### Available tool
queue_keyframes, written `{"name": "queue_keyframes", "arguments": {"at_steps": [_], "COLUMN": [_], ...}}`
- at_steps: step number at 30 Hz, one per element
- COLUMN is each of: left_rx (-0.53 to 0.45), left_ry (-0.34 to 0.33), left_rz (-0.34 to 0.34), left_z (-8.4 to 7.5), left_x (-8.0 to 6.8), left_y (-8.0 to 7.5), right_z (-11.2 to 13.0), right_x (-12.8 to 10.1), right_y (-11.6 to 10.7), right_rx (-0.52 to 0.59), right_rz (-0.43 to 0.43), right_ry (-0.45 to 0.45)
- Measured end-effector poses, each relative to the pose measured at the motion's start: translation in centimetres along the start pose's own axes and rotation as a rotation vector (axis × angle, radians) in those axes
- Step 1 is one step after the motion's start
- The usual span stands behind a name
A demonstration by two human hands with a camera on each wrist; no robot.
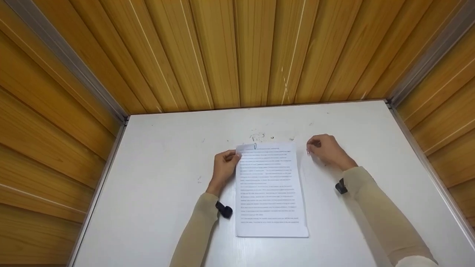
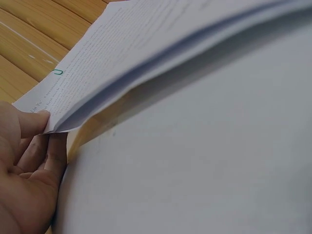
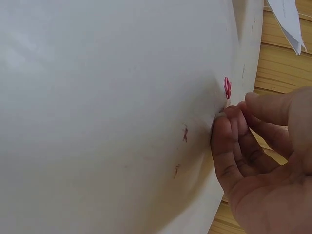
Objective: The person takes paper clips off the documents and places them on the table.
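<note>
A stack of printed sheets (image 1: 271, 189) lies in the middle of the white table (image 1: 159, 178). A green paper clip (image 2: 58, 72) sits on its far edge (image 1: 255, 146). My left hand (image 1: 226, 163) pinches the stack's far left corner between thumb and fingers (image 2: 36, 122) and holds that corner lifted off the table (image 2: 204, 161). To the right of the sheets, my right hand (image 1: 323, 148) is curled over a red paper clip (image 3: 227, 87). Its fingertips (image 3: 222, 119) pinch the near end of the clip (image 1: 308, 152) against the table.
Orange-brown slatted walls (image 1: 237, 52) close the table in at the back and on both sides, with metal corner strips (image 1: 74, 66). Small marks and stains (image 3: 184, 134) dot the tabletop. A black wrist camera (image 1: 224, 210) is strapped on each beige sleeve.
</note>
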State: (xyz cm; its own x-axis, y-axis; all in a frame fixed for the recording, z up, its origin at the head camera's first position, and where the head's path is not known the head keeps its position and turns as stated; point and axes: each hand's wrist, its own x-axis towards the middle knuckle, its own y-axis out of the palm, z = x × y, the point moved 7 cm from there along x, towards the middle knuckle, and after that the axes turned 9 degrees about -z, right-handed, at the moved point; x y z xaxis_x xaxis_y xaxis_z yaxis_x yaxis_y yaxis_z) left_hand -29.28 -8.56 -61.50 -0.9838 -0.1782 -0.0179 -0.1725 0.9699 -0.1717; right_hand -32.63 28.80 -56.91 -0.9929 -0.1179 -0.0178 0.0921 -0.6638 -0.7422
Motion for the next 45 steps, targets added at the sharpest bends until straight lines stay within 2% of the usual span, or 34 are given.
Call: {"name": "queue_keyframes", "arguments": {"at_steps": [6, 13, 17, 21, 29, 40, 45], "left_rx": [0.007, 0.024, 0.002, -0.032, -0.033, -0.003, 0.002], "left_ry": [0.005, 0.027, 0.025, 0.019, 0.023, 0.002, 0.007], "left_rz": [-0.002, -0.004, -0.003, 0.007, -0.001, 0.004, 0.003], "left_z": [0.0, -0.2, -0.2, -0.2, -0.3, 0.0, -0.1], "left_x": [-0.3, 0.0, 0.1, 0.1, 0.1, 0.1, 0.2], "left_y": [0.0, -0.1, -0.2, -0.2, -0.2, -0.2, -0.2], "right_z": [1.8, 6.0, 8.4, 10.4, 13.3, 15.1, 15.5], "right_x": [0.0, 0.8, 1.1, 1.2, 1.4, 1.3, 1.2], "right_y": [-0.2, -0.7, -0.2, 1.0, 3.5, 6.3, 7.6], "right_rx": [0.028, 0.111, 0.138, 0.128, 0.133, 0.113, 0.078], "right_rz": [-0.075, -0.240, -0.275, -0.276, -0.229, -0.193, -0.165], "right_ry": [-0.030, -0.169, -0.244, -0.306, -0.368, -0.456, -0.465]}}
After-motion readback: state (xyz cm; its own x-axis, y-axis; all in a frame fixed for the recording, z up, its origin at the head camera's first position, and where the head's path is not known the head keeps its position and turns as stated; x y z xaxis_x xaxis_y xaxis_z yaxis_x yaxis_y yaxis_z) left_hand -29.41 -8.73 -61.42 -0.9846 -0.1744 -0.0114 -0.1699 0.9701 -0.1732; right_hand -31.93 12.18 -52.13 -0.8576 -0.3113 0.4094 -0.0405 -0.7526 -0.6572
